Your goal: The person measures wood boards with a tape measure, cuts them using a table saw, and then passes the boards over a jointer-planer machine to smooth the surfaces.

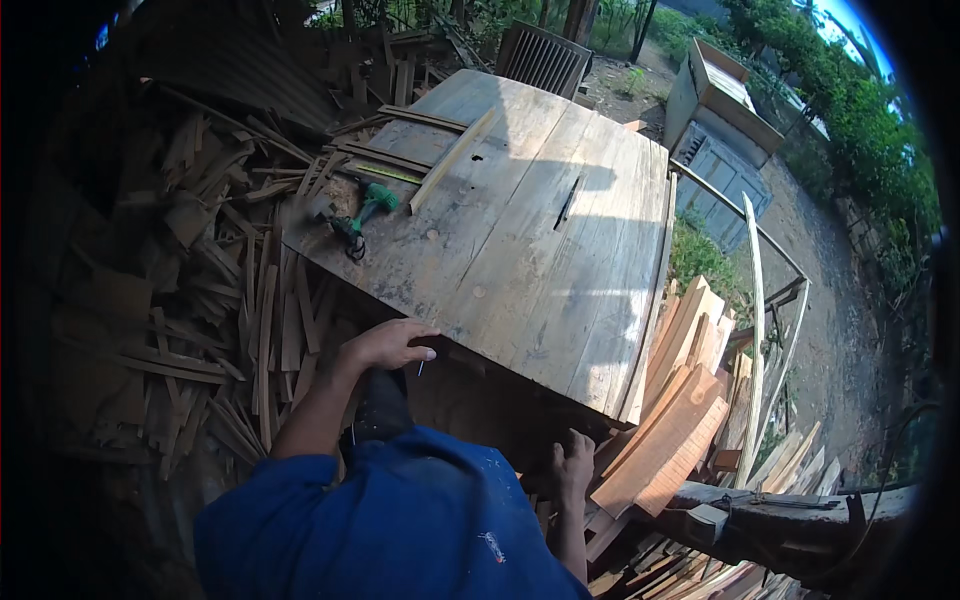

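My left hand [392,344] is at the near edge of a worn wooden table [520,270], its fingers bent over the edge. A small thin white stick [421,368] shows below its thumb and looks pinched in the fingers; its kind is too small to make out. My right hand [573,460] hangs below the table's near right corner, beside stacked boards [668,440]. Its fingers are loosely bent and apart, with nothing visible in them. On the table's left part lies a green cordless drill [372,207], near a long pale wood strip [452,162].
Behind the drill lie a yellow measuring strip [388,173] and thin slats [425,119]. A dark narrow slit or sliver [567,203] marks the tabletop. Scrap wood [200,290] heaps up at left. A slatted chair [542,58] and a weathered cabinet [722,110] stand beyond.
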